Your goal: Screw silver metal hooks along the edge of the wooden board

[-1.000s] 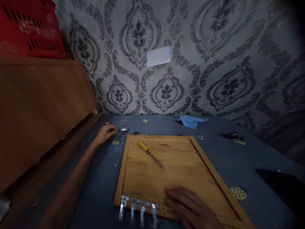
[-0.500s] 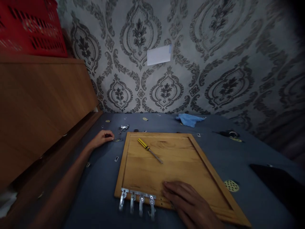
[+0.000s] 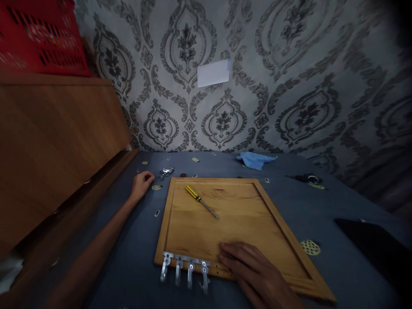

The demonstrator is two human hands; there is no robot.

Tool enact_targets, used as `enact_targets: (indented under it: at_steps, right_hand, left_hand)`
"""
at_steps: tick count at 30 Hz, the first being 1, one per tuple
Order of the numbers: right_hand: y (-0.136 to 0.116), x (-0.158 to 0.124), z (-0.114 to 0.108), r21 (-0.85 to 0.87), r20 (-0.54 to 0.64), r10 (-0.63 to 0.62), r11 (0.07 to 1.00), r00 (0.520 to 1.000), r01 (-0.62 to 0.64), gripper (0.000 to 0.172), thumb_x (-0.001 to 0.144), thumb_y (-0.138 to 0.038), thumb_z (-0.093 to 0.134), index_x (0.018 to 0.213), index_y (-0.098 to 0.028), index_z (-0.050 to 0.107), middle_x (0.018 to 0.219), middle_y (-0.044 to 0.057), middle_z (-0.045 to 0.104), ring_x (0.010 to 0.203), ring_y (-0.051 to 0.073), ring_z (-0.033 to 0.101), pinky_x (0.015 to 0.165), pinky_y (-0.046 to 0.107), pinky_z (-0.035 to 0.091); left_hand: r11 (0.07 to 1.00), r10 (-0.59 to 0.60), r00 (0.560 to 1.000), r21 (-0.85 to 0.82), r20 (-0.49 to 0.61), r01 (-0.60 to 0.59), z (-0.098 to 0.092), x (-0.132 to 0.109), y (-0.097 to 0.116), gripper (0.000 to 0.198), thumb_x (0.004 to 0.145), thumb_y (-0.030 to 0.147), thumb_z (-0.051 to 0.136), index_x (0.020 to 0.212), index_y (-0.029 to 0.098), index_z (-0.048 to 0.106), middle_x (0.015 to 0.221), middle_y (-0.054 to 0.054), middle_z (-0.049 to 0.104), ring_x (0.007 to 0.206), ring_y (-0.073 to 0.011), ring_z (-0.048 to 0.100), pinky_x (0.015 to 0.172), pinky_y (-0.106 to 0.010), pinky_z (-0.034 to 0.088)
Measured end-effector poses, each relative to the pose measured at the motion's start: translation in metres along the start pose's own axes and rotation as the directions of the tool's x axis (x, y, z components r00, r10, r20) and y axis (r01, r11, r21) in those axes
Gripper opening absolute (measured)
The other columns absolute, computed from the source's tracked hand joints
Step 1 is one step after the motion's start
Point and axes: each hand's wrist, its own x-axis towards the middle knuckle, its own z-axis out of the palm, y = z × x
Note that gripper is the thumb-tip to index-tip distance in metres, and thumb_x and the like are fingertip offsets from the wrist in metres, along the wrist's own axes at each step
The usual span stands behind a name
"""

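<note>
My left hand (image 3: 142,185) is at the far left, beyond the panel's left edge, its fingers pinched together; anything between them is too small to make out. Just right of its fingertips lies a small pile of shiny metal parts (image 3: 166,171). My right hand (image 3: 254,270) rests flat on the near edge of a framed wooden panel (image 3: 222,231), fingers extended. A yellow and black screwdriver (image 3: 201,201) lies on the panel. Several metal hinges (image 3: 191,268) sit in a row along the near left edge, their arms hanging over it.
A blue cloth (image 3: 255,160) lies at the back near the patterned wall. To the right are a dark tool (image 3: 305,178) and a black flat object (image 3: 373,244). A wooden cabinet (image 3: 61,137) stands at the left, with a red basket (image 3: 41,38) on top.
My left hand has moved slightly up and away, closer to the metal pile, and its wrist has turned. My right hand stays on the panel.
</note>
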Motion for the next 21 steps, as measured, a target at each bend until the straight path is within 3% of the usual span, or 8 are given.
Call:
enact_targets:
  at_steps: [5,11,21]
  right_hand:
    - [-0.003,0.007,-0.004,0.020,-0.046,-0.004,1.000,0.999,0.005,0.045,0.096,-0.008,0.051,0.135,-0.024,0.067,0.128,0.008,0.075,0.117,0.020,0.072,0.098,0.034,0.062]
    - [-0.005,0.006,-0.004,0.034,-0.017,0.026,0.999,1.000,-0.025,0.047,0.097,-0.010,0.052,0.138,-0.027,0.067,0.131,0.008,0.074,0.117,0.022,0.072,0.099,0.036,0.062]
    - [-0.004,0.005,-0.001,0.046,-0.006,0.023,0.999,1.000,-0.022,0.048,0.097,-0.008,0.050,0.137,-0.026,0.068,0.130,0.009,0.074,0.118,0.022,0.072,0.100,0.038,0.061]
  left_hand:
    - [1.000,0.017,1.000,-0.011,-0.012,-0.017,-0.012,-0.013,-0.005,0.037,0.099,0.039,0.066,0.128,0.017,0.063,0.128,-0.011,0.066,0.109,-0.0249,0.068,0.092,-0.046,0.061]
    - [1.000,0.002,0.999,-0.021,-0.051,-0.003,-0.025,-0.033,-0.012,0.037,0.099,0.039,0.066,0.128,0.016,0.062,0.127,-0.010,0.066,0.108,-0.0246,0.068,0.091,-0.046,0.061]
    - [0.998,0.062,0.991,-0.002,0.117,-0.062,-0.043,-0.064,-0.009,0.034,0.099,0.039,0.065,0.125,0.016,0.064,0.125,-0.010,0.067,0.107,-0.0237,0.068,0.091,-0.045,0.061]
